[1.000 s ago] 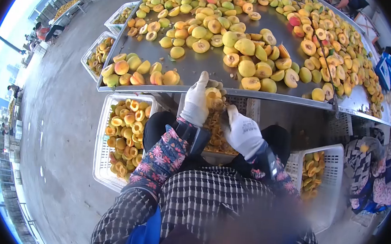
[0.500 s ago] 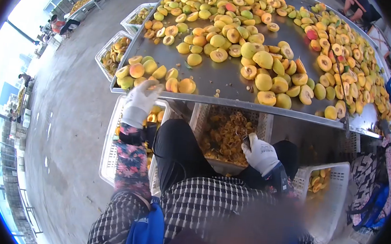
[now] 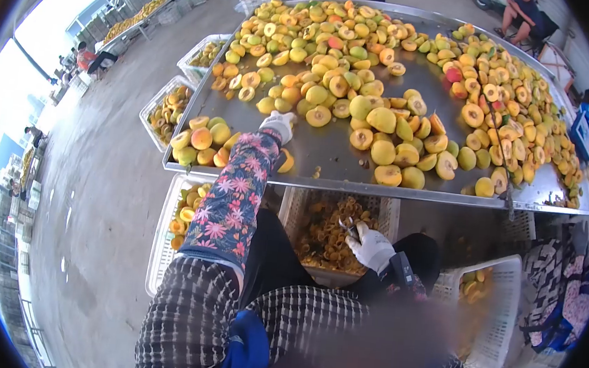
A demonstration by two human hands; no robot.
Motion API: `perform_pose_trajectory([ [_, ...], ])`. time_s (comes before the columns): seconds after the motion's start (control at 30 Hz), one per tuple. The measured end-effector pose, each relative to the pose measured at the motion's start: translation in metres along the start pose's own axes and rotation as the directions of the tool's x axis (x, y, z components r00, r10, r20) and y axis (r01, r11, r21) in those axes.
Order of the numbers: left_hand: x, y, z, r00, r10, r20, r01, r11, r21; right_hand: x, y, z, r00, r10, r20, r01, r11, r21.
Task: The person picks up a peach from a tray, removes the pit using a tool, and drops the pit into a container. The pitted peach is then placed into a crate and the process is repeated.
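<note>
since half a second ago the left hand (image 3: 276, 125) has stretched from the crate edge up onto the metal table (image 3: 338, 161) at centre frame, fingers spread open beside a peach half (image 3: 285, 161). lower centre, the right hand (image 3: 370, 247) stays clenched on a small pitting tool (image 3: 346, 225) over the crate of pits (image 3: 328, 236). a careless sweep could knock fruit off the table edge.

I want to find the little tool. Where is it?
In the head view, the tool sits in the right hand, low and right of centre, over the crate of pits under the metal table.
</note>
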State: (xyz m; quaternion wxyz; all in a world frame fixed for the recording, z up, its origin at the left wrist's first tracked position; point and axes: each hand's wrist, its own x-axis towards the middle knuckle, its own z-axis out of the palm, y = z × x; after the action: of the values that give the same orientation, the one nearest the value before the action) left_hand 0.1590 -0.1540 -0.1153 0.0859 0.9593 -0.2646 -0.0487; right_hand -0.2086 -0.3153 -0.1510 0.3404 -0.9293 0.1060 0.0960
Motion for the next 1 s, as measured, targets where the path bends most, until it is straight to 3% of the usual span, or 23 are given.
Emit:
perform_pose_trajectory([
  [0.1,-0.018,0.006,-0.025,0.997,-0.023,0.079,0.034,0.989,-0.146,-0.002,-0.002,-0.003,1.0,-0.014,0.022,0.013,1.0,0.026],
  [0.13,-0.012,-0.008,-0.014,0.999,-0.007,0.051,0.029,0.895,-0.445,-0.003,-0.003,-0.003,0.999,-0.044,-0.02,0.045,0.997,0.057],
  [0.17,-0.021,-0.001,-0.027,0.996,-0.053,0.078,0.092,0.727,-0.68,-0.003,-0.007,-0.008,0.999,-0.043,-0.014,0.044,0.994,0.096],
  [0.23,-0.059,0.028,-0.066,0.978,-0.112,0.174,0.195,0.215,-0.957,-0.007,-0.018,-0.016,0.999,-0.042,0.012,0.039,0.984,0.175],
  [0.3,-0.095,0.039,-0.078,0.968,-0.071,0.242,0.229,-0.148,-0.962,-0.008,-0.026,-0.018,0.996,-0.066,-0.056,0.078,0.961,0.265],
  [0.33,-0.114,0.053,-0.083,0.972,-0.021,0.235,0.221,-0.267,-0.938,-0.008,-0.037,-0.027,0.993,-0.076,-0.09,0.1,0.943,0.318],
  [0.37,-0.129,0.061,-0.083,0.97,0.022,0.242,0.237,-0.297,-0.925,-0.008,-0.047,-0.033,0.99,-0.078,-0.12,0.118,0.921,0.371],
  [0.43,-0.158,0.086,-0.082,0.971,-0.004,0.24,0.229,-0.29,-0.929,-0.008,-0.069,-0.048,0.893,-0.243,-0.38,0.387,0.845,0.369],
  [0.57,-0.181,0.118,-0.056,0.991,0.041,0.125,0.132,-0.309,-0.942,-0.003,-0.101,-0.072,0.791,-0.387,-0.474,0.515,0.84,0.173],
  [0.6,-0.199,0.135,-0.078,0.978,0.088,0.189,0.208,-0.332,-0.92,-0.003,-0.108,-0.075,0.788,-0.37,-0.493,0.497,0.854,0.154],
  [0.73,-0.189,0.139,-0.04,0.999,0.051,-0.013,-0.002,-0.219,-0.976,-0.002,-0.11,-0.068,0.814,-0.321,-0.485,0.421,0.901,0.111],
  [0.83,-0.197,0.147,-0.04,0.978,0.0,-0.21,-0.21,0.024,-0.978,-0.001,-0.106,-0.059,0.824,-0.299,-0.482,0.428,0.885,0.182],
  [0.93,-0.205,0.157,-0.038,0.963,-0.082,-0.255,-0.254,0.025,-0.967,-0.003,-0.1,-0.063,0.838,-0.342,-0.426,0.446,0.878,0.173],
  [1.0,-0.207,0.16,-0.042,0.971,-0.053,-0.235,-0.234,0.025,-0.972,-0.002,-0.093,-0.068,0.831,-0.364,-0.42,0.427,0.902,0.064],
])
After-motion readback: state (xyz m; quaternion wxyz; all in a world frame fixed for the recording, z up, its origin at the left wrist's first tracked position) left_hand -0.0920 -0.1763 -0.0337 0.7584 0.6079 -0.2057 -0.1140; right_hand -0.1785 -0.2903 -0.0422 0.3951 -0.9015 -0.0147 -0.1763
